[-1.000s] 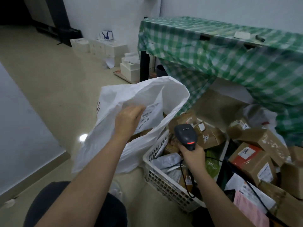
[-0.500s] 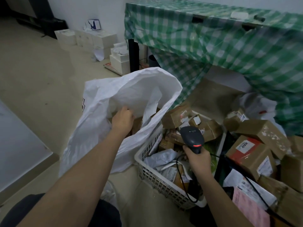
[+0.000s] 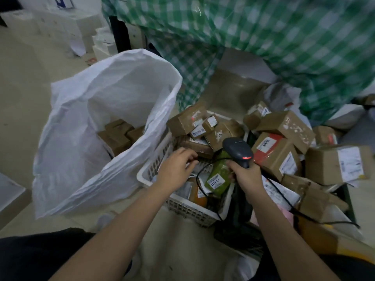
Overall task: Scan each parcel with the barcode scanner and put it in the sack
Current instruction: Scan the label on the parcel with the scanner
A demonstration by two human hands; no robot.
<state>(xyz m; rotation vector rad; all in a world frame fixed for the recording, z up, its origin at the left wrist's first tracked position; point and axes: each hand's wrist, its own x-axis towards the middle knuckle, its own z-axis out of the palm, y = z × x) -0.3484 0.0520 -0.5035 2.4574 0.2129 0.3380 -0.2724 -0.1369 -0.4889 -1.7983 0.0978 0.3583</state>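
Observation:
A white sack [image 3: 85,138] stands open on the floor at the left, with brown boxes [image 3: 119,134] lying inside it. To its right a white plastic basket [image 3: 188,209] holds several parcels, among them a green packet [image 3: 218,179] with a white label and brown cartons [image 3: 188,120]. My left hand [image 3: 176,169] hovers over the basket's left rim, fingers loosely spread and holding nothing. My right hand [image 3: 243,177] grips the handle of the dark barcode scanner [image 3: 238,152], whose red light glows; its black cable trails right.
More brown cartons [image 3: 284,126] and a red-labelled box [image 3: 272,155] are heaped right of the basket. A green checked cloth [image 3: 284,47] hangs from the table behind. White boxes [image 3: 60,27] sit on the floor at the far left. Beige floor lies left of the sack.
My left hand has come out of the sack without the parcel and moved right over the basket. The view has tilted down and closer. The scanner hand has stayed over the basket.

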